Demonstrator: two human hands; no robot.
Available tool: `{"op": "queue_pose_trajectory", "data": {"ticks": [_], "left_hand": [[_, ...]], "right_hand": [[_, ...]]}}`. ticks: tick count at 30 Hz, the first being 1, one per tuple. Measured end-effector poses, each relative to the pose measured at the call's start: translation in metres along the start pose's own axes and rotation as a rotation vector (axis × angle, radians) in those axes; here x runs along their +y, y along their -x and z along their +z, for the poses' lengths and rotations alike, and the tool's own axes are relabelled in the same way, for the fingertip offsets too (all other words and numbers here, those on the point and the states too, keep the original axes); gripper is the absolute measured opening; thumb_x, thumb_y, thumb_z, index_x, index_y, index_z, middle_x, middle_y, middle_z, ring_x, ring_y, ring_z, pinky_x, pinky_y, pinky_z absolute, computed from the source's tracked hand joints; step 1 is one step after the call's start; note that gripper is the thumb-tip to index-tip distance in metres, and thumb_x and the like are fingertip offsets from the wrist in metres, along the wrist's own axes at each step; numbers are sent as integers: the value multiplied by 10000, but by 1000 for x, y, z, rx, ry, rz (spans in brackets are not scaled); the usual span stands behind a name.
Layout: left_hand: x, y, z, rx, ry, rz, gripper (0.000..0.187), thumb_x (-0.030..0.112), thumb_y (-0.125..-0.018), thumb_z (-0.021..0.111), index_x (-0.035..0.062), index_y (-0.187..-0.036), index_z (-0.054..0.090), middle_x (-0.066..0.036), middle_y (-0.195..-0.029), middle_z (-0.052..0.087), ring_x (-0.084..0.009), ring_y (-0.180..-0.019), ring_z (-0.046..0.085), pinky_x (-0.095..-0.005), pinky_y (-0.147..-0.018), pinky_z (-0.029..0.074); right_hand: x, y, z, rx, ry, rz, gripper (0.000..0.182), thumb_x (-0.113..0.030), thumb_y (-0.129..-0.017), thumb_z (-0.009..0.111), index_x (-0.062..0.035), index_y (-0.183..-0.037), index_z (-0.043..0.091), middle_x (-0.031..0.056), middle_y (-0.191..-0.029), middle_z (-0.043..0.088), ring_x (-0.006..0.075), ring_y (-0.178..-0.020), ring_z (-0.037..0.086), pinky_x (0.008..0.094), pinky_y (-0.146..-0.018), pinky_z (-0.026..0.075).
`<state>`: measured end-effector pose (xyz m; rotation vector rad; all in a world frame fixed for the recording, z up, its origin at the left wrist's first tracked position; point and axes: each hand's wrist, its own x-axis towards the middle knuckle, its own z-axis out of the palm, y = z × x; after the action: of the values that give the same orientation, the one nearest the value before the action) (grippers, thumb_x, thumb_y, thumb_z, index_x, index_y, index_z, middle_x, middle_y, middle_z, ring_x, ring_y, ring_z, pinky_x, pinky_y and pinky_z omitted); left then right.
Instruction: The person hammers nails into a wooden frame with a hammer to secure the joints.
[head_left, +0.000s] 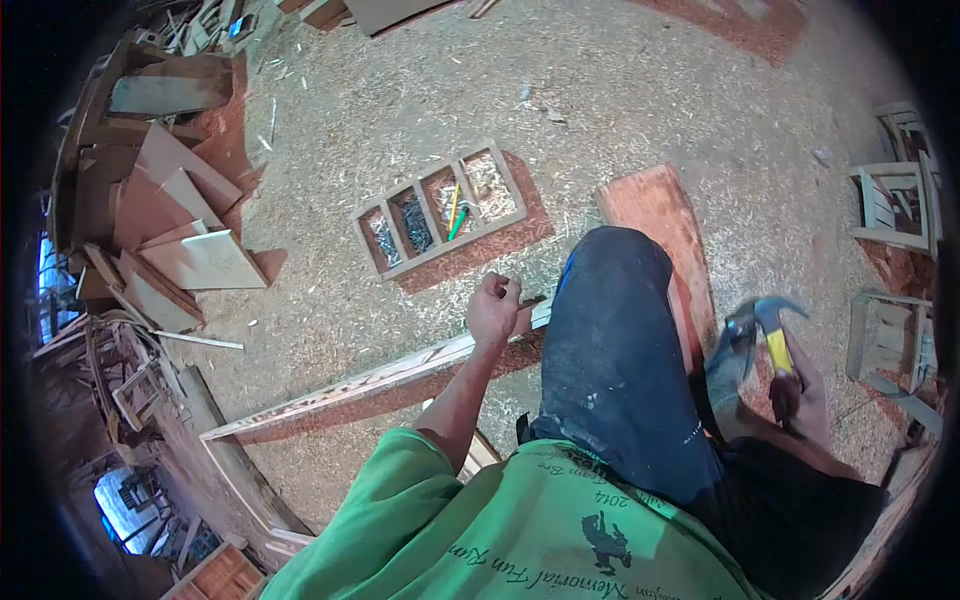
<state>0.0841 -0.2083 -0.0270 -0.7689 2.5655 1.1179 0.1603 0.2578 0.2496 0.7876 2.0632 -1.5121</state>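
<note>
My left hand (494, 308) is closed, its fingers curled together just above a long wooden strip (350, 387) beside my knee. A small dark piece sticks out to the right of its fingertips; what the fingers hold is too small to make out. At the right, my right hand (805, 398) is wrapped round the handle of a claw hammer (777, 345), which has a yellow neck and a metal head and is partly blurred. Ahead of my left hand lies a wooden tray (443, 256) with compartments of nails, a green pen-like item (458, 223) and a yellow pencil (454, 203).
A reddish wooden plank (655, 208) lies beyond my bent knee (610, 290). Wooden boards (205, 262) are stacked at the left. Wooden chair frames (893, 208) stand at the right edge. Shavings cover the floor (400, 130).
</note>
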Motion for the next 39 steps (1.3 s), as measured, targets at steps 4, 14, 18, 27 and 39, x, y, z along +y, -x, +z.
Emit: {"op": "queue_pose_trajectory", "data": {"ticks": [4,14,18,27,39], "left_hand": [[-28,-46,-19,292,313,86,332,309,-965,756,11,-1109,767,-149,-923,773,-241,-799,715,-391,-788,556],[-25,-202,-107,138,-550,127,443,192,-867,663,65,-1283,745,-263,-1160,760,-459,-1109,723,-551,-1000,561],[-31,-220,-99,197,-590,127,371,263,-832,702,30,-1111,776,-250,-1067,782,-447,-1024,752,-545,-891,585],[-113,-276,-117,183,-238,344,368,224,-968,654,-19,-1217,773,-253,-1150,779,-434,-1018,743,-470,-904,574],[12,-225,-114,357,-430,210,419,345,-1002,639,-54,-1010,765,-264,-997,766,-418,-888,733,-551,-776,546]], "right_hand": [[69,-12,-24,-8,-69,121,639,-251,-1092,618,-86,-1670,403,-22,-775,544,74,-611,474,264,-523,395],[81,-16,-94,113,182,100,534,-251,-1093,593,-95,-1599,526,-17,-782,528,75,-648,461,279,-568,410],[47,8,-156,125,363,199,568,-179,-1075,588,-97,-1627,479,-21,-846,550,78,-704,471,265,-608,419],[-35,-65,-148,183,368,64,565,-213,-1088,587,-149,-1638,473,7,-870,581,85,-697,518,267,-616,452],[67,-148,37,-227,-126,257,525,-29,-979,537,-45,-1504,551,68,-708,600,168,-569,596,342,-520,516]]}}
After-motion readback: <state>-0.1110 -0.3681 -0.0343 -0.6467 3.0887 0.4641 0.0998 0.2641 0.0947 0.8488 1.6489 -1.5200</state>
